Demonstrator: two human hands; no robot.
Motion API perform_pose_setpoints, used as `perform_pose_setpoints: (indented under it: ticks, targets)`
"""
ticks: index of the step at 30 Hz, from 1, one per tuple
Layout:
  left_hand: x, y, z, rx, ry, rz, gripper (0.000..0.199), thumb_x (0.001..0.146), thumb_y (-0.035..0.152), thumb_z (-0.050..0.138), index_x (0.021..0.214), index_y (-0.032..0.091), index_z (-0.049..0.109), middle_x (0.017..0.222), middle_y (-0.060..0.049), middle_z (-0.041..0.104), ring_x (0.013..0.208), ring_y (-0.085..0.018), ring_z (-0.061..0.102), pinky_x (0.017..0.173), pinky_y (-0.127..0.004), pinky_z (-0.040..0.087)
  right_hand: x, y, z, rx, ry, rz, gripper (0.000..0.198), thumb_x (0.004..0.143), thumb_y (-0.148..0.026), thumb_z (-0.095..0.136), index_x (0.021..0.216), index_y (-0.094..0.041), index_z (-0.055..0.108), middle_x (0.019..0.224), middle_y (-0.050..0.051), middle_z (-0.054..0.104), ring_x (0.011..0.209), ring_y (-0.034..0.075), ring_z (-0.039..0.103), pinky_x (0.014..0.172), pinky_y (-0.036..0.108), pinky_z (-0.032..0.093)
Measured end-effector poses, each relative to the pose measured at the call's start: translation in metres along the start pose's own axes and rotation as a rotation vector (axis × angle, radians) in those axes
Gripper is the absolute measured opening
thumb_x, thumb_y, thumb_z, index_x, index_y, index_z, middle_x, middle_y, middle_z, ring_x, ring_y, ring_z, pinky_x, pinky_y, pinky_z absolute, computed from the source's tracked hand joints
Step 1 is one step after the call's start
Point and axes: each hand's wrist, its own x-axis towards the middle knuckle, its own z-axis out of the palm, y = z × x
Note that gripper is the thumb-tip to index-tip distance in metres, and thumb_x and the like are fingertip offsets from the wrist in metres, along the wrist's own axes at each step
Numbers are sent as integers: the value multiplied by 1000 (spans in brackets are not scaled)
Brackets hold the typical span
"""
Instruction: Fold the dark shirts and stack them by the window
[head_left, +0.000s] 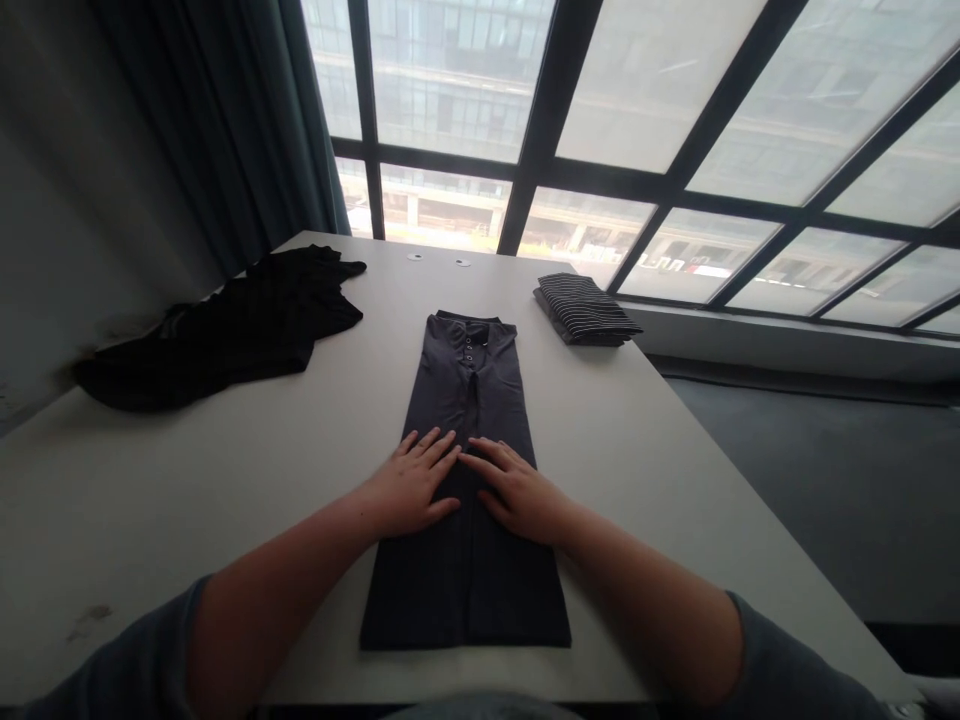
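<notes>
A dark grey buttoned shirt [469,590] lies on the table, folded into a long narrow shape. Its collar end points toward the window, and a short row of small buttons runs down from it. My left hand [416,483] rests flat on the left half of the cloth, fingers spread. On the right half lies my right hand [517,488], also flat, with its fingers apart. The fingertips of both hands nearly meet at the middle line. Neither hand grips the cloth.
Crumpled black clothing [240,330] lies at the table's left side. A folded stack with a striped garment on top [589,308] sits near the far right edge. The white table [637,450] reaches toward a large framed window, beside a dark curtain [232,120].
</notes>
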Motion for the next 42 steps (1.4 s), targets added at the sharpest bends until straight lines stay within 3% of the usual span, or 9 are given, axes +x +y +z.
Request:
perform_pose_setpoints:
  ticks: [4, 7, 10, 13, 16, 20, 28, 35, 42]
  targets:
    - [-43, -7, -5, -100, -19, 158, 85, 95, 52, 69, 168, 28, 32, 176, -9, 24, 165, -30, 18, 133, -55, 16, -42, -10, -4, 58, -26, 2, 67, 97, -25, 67, 162, -26, 47, 167, 14, 42, 157, 32, 37, 129, 60, 32]
    - [-88, -11, -7, -201, -10, 239, 86, 84, 46, 84, 161, 36, 46, 173, -5, 35, 163, -30, 25, 133, -53, 20, -74, -16, -14, 104, -85, -33, 70, 92, -32, 77, 158, -28, 54, 169, 13, 39, 158, 35, 36, 129, 61, 31]
    - [-127, -11, -5, -247, 14, 263, 76, 77, 43, 92, 147, 38, 62, 166, -5, 47, 158, -31, 37, 131, -53, 27, -100, -25, -25, 169, -128, -75, 82, 83, -39, 88, 158, -32, 55, 170, 11, 38, 158, 36, 34, 131, 61, 28]
    - [-146, -4, 2, -204, 105, 253, 50, 84, 35, 86, 132, 34, 71, 156, -6, 59, 149, -29, 49, 126, -51, 37, -119, -34, -29, 217, -128, -106, 84, 80, -41, 91, 156, -35, 56, 166, 9, 44, 157, 35, 37, 131, 59, 29]
    - [-148, 6, 8, -111, 296, 281, 23, 98, 18, 65, 117, 27, 75, 133, -6, 74, 128, -23, 66, 113, -42, 51, -134, -39, -22, 190, -61, -141, 63, 91, -31, 80, 151, -31, 62, 158, 9, 55, 155, 31, 42, 129, 55, 37]
    - [-141, 16, 10, -7, 418, 264, 32, 98, 8, 52, 119, 23, 71, 118, -6, 78, 106, -20, 73, 98, -36, 57, -148, -45, -5, 90, 109, -121, 48, 101, -12, 56, 145, -27, 66, 144, 8, 67, 142, 23, 58, 122, 45, 49]
    - [-131, 24, 10, -61, 285, 116, 59, 68, -1, 58, 120, 24, 70, 128, -7, 72, 118, -26, 67, 102, -41, 54, -134, -64, 8, 35, 205, 32, 49, 90, -4, 62, 130, -29, 74, 136, 9, 69, 123, 24, 66, 111, 44, 56]
    - [-133, 29, 4, -65, 251, 237, 32, 80, 2, 59, 104, 23, 68, 108, -5, 75, 100, -22, 70, 92, -35, 53, -126, -61, 12, 4, 251, 54, 59, 86, 6, 51, 131, -25, 71, 118, 8, 73, 108, 22, 67, 101, 40, 58]
    - [-124, 30, -6, -10, 178, 265, 42, 73, -3, 58, 105, 23, 67, 114, -5, 72, 100, -22, 69, 90, -34, 51, -119, -62, 14, -46, 263, 92, 50, 85, -5, 66, 130, -26, 69, 117, 9, 71, 108, 26, 66, 105, 46, 55]
